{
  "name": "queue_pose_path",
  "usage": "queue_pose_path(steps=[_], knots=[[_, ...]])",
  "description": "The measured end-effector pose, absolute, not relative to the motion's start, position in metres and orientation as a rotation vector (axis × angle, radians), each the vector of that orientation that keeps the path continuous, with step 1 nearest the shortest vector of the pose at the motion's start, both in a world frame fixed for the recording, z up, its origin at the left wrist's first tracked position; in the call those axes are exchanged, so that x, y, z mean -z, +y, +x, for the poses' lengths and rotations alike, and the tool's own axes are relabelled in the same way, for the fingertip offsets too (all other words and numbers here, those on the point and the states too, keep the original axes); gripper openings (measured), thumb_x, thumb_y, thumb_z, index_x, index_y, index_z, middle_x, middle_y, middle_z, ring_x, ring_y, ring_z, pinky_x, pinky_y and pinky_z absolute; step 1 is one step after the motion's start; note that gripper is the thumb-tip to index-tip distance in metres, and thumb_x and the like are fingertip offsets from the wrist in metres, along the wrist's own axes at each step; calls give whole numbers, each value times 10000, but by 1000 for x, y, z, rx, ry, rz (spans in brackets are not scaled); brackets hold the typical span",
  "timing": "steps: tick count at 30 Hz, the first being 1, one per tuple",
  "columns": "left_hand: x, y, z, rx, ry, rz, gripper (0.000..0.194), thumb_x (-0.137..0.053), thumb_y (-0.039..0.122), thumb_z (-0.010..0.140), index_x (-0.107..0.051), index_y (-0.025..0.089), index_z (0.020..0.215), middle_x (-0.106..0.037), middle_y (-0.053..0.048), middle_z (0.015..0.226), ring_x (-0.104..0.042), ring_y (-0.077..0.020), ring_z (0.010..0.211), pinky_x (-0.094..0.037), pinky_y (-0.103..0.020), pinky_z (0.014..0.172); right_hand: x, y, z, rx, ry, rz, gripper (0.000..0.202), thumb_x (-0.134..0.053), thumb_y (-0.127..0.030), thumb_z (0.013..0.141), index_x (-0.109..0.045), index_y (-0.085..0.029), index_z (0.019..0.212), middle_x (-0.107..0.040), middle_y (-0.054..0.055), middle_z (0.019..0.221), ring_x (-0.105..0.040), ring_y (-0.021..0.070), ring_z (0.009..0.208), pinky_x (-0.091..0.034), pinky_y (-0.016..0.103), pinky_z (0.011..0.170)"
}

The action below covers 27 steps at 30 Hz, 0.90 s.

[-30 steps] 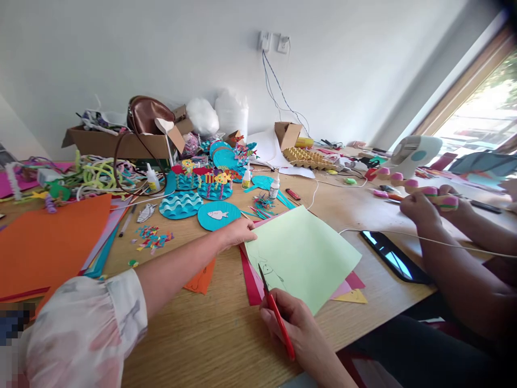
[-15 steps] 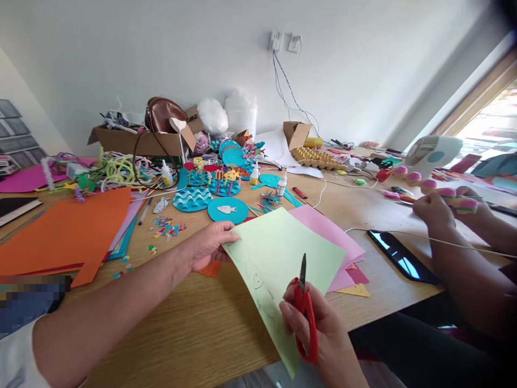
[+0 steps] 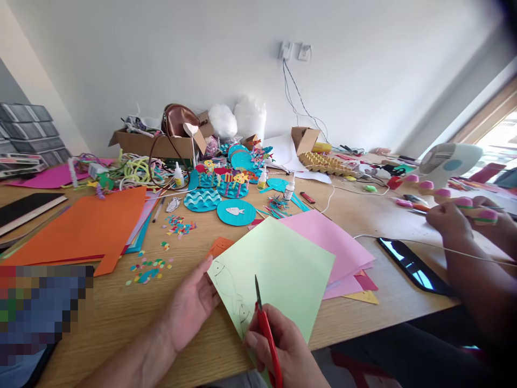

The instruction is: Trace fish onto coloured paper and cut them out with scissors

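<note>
A light green sheet of paper point(image 3: 283, 258) tilts above the table's front edge, with pencil-drawn fish along its left side. My left hand point(image 3: 197, 296) is at the sheet's left corner, thumb at the edge and fingertips hidden beneath. My right hand point(image 3: 278, 342) holds red-handled scissors point(image 3: 264, 323), blades pointing up over the sheet and apparently closed. Its fingers also lie against the paper's lower left edge; whether they pinch it I cannot tell. Pink sheets point(image 3: 323, 237) and an orange piece with a drawing point(image 3: 221, 245) lie partly beneath the green sheet.
Orange paper point(image 3: 92, 226) and confetti point(image 3: 151, 269) lie left. Behind stand blue fish-decorated crafts point(image 3: 236, 213), glue bottles point(image 3: 289, 188) and a cardboard box point(image 3: 149, 144). A phone point(image 3: 412, 267) lies right, beside another person's hands point(image 3: 452, 218) holding a pink-and-green strip of egg-carton cups.
The green sheet has turned and shifted left, showing more of the drawn fish. My left hand has moved down its edge, palm turned upward. My right hand and the scissors have moved left and lower.
</note>
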<state>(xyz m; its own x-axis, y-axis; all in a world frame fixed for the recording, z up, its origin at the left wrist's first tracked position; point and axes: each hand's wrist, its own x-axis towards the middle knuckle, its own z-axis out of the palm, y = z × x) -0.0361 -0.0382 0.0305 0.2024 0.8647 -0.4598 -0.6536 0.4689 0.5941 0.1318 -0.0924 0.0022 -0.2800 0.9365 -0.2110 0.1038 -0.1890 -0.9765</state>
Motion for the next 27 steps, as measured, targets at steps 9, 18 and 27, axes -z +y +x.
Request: queue_pose_path(steps=[9,18,27], knots=[[-7,-72,-22,-932,768,548,206,-679,258,727,-659,137,892,-695,-119,994,-627,-259,966,-478,-345,848,-2,-93,131,-1611,-1360,-1133,440,-594,-590,711,-412,-191,680,-380,-60,571,-340,74,508,-279,205,471],[-20,-56,-38,-938,935,538,268,-680,331,693,-618,150,881,-711,-114,885,-671,-255,756,-527,-367,662,-19,-105,154,-1574,-1344,-1229,421,-560,-591,747,-525,-172,727,-455,-27,589,-411,97,536,-318,223,522],[-9,-70,-29,-1004,813,570,386,-633,358,765,-558,185,1102,-644,-115,1114,-622,-266,947,-488,-355,773,-11,-99,133,-1687,-1306,-1154,454,-555,-618,735,-474,-173,697,-455,-42,568,-393,72,477,-291,198,463]])
